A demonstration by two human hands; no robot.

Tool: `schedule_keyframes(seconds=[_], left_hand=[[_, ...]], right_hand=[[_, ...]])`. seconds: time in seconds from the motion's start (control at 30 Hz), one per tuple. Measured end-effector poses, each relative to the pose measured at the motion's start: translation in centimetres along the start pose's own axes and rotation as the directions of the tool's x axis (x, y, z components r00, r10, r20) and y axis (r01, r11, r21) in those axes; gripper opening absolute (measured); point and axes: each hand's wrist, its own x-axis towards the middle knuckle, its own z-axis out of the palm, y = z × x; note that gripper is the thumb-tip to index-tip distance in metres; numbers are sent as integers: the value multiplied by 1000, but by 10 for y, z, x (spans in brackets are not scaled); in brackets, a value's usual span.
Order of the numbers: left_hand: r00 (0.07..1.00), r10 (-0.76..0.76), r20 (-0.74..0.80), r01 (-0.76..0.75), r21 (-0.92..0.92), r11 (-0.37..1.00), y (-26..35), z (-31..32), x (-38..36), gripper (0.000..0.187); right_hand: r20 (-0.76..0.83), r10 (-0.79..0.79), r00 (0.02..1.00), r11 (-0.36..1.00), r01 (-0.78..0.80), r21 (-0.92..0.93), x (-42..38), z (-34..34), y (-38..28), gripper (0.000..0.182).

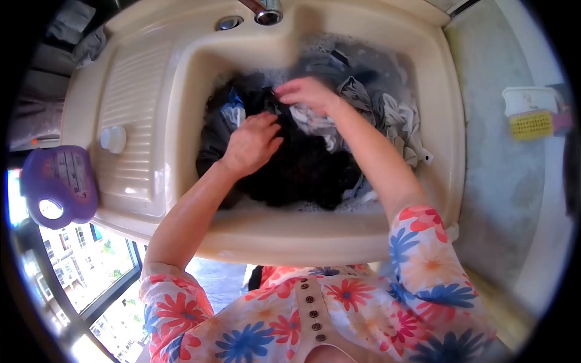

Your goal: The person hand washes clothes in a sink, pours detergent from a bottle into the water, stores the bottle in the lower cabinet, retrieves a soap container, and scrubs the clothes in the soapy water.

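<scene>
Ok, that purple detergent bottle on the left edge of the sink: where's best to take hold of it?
Grip the purple detergent bottle by the handle loop at its near end, where the cut-out hole shows. It seems to lie flat, label up, on the sink ledge, so probably come from above on the left side with the left hand, hooking fingers through the hole.

Single view only, head-worn, looking steeply down onto sink (pixel 315 239) from directly above its near rim. Close range: basin fills centre of frame. Faces toward tap (pixel 266 12) at far rim, top edge. Strong fisheye, dark rounded corners. Draining board (pixel 130 121) left of basin; window (pixel 85 266) below-left of sink; floral shirt (pixel 315 314) below near rim.
</scene>
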Motion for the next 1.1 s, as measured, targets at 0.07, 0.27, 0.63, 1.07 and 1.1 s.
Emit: schedule_keyframes(seconds=[0.07,0.27,0.63,1.07,1.1], left_hand=[[1000,0,3,0,-2,1000,-1,0,0,25],[959,-240,-148,187,-302,935,-3,-13,18,14],[699,-483,527,715,-524,462,-80,14,79,40],[686,-467,558,686,-709,161,-81,9,52,37],[671,-490,557,691,-709,141,-79,8,52,35]], right_hand=[[-17,-36,999,999,35,-16,0,6,0,35],[-122,66,990,995,-75,-70,-3,17,-12,32],[-98,39,994,994,-49,-100,-7,20,-9,27],[-247,-228,942,940,146,-309,4,36,16,23],[-287,-249,925,924,138,-357,3,41,15,22]])
